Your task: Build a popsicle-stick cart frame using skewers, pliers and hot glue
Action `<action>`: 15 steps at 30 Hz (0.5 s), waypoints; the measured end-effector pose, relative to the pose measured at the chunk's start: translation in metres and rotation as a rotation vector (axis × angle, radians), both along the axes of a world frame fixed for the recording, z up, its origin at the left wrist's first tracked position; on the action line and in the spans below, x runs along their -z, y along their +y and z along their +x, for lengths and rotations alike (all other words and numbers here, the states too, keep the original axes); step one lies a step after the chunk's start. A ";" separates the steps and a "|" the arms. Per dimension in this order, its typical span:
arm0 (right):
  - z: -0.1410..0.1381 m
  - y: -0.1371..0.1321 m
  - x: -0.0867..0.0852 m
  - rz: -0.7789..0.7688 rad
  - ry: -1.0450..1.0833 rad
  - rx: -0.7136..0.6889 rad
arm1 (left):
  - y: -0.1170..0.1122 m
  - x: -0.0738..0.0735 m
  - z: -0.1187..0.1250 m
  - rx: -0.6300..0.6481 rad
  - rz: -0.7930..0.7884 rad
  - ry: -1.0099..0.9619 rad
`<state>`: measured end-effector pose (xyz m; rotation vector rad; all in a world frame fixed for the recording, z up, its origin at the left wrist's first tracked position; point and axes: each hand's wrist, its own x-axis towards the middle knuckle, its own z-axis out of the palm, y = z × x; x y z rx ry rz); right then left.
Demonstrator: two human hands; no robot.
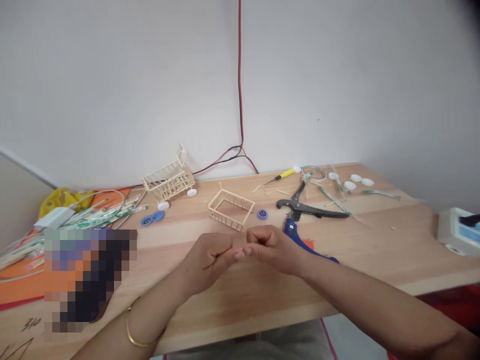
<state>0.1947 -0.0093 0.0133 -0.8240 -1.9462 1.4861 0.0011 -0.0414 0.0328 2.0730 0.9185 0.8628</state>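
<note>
Beige sliver [242, 249], barely visible, between both hands [213, 260] [275, 252]

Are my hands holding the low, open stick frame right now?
No, the low stick frame rests on the wooden table, beyond the left hand and right hand.

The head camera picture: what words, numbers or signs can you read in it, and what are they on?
"310": looks handwritten in dark ink on the wooden tabletop; the marks below it aren't clear words.
Green print on the clear plastic wrappers: too small to read.
Dark mark on the blue bottle cap: too small to read.
White sticker on the blue tool: unreadable.
</note>
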 end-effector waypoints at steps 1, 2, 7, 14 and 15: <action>0.000 0.000 0.001 -0.037 0.021 -0.015 | 0.000 0.001 0.001 -0.020 0.000 -0.009; 0.000 0.000 0.001 -0.061 0.038 -0.038 | -0.001 0.001 0.001 -0.034 -0.004 -0.020; 0.001 -0.002 -0.005 -0.081 0.062 -0.160 | -0.002 0.005 0.002 -0.070 -0.009 -0.043; 0.004 -0.003 -0.009 -0.059 0.028 -0.195 | 0.000 0.009 0.001 -0.012 0.237 0.006; 0.003 -0.004 -0.010 -0.028 -0.006 -0.196 | 0.000 0.009 0.001 0.010 0.304 0.016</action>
